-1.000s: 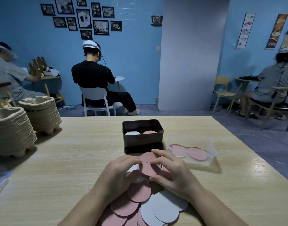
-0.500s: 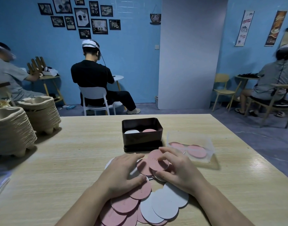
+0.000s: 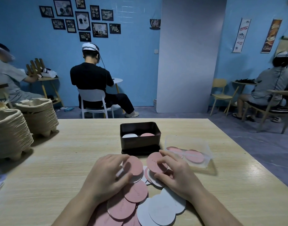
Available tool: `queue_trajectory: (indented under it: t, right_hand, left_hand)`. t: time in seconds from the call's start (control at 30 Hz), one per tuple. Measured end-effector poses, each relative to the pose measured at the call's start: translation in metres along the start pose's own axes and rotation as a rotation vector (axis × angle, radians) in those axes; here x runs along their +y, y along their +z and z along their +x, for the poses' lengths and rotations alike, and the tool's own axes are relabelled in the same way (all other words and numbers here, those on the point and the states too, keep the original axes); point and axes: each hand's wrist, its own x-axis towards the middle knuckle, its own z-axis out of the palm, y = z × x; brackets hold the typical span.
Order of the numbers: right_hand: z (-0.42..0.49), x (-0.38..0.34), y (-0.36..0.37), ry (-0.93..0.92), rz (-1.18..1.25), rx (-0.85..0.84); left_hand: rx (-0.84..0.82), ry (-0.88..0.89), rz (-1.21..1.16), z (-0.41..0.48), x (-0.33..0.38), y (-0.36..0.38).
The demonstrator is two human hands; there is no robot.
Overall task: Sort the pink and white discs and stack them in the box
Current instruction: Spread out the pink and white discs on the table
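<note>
Hands have parted since a second ago: my right hand (image 3: 176, 172) now pinches one pink disc (image 3: 155, 162) lifted off the near pile (image 3: 140, 203); my left hand (image 3: 107, 175) grips another. Dark box (image 3: 140, 141), just beyond, holds white left, pink right; placing comes next.

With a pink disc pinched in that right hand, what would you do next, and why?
Probably carry the round pink disc held in the right hand forward to the dark rectangular box and lay it on the pink stack at the box's right, beside the white stack. The disc is already lifted off the pile, and the box is open.
</note>
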Motion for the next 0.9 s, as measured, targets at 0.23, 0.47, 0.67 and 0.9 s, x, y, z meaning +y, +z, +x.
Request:
queue_trajectory:
  t: [0.23, 0.47, 0.67, 0.9]
  right_hand:
    - [0.002, -0.002, 0.003, -0.016, -0.041, -0.035]
    - [0.004, -0.003, 0.005, -0.054, -0.047, -0.032]
    - [0.005, -0.009, 0.005, -0.119, -0.005, -0.022]
    - [0.007, -0.017, 0.007, -0.234, 0.023, -0.051]
  left_hand:
    - [0.068, 0.016, -0.103, 0.003, 0.009, 0.005]
    - [0.13, 0.046, -0.161, 0.007, 0.009, 0.011]
    - [0.102, 0.049, -0.284, 0.007, 0.012, 0.013]
    - [-0.009, 0.087, -0.234, 0.01, 0.01, 0.024]
